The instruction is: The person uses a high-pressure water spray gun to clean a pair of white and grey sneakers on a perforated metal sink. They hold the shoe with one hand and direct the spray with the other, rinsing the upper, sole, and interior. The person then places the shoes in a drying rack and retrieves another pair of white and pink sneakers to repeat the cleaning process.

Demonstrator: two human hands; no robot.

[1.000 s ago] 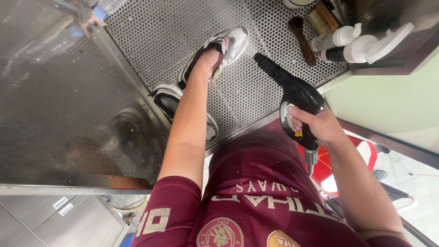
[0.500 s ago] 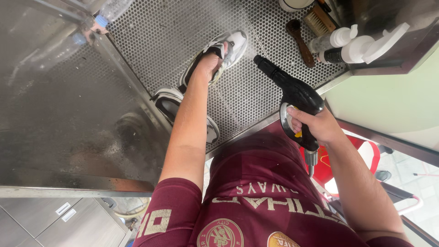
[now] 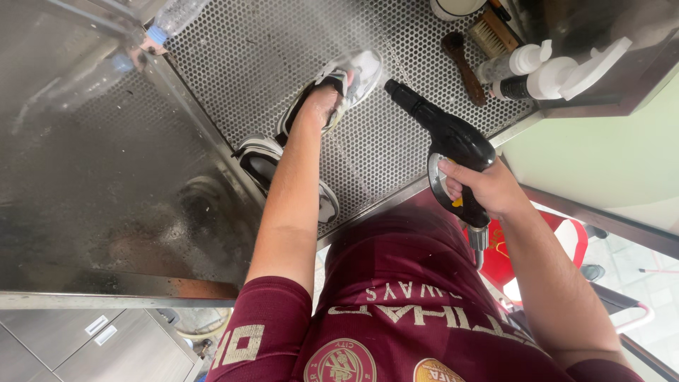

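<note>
Left hand (image 3: 320, 106) clamped on white-grey sneaker (image 3: 346, 78); right hand (image 3: 488, 187) gripping black spray gun (image 3: 442, 131). Spray could hit fingers or shoe could slip.

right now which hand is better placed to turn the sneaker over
Left. The left hand already grips the sneaker on the perforated tray, while the right hand is full, its fingers wrapped around the black spray gun.

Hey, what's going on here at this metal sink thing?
A person is washing sneakers on a perforated metal tray. The left hand holds a white and grey sneaker while the right hand aims a black spray gun at it. A second sneaker lies nearer the person. A brush and spray bottles sit to the right.
</note>
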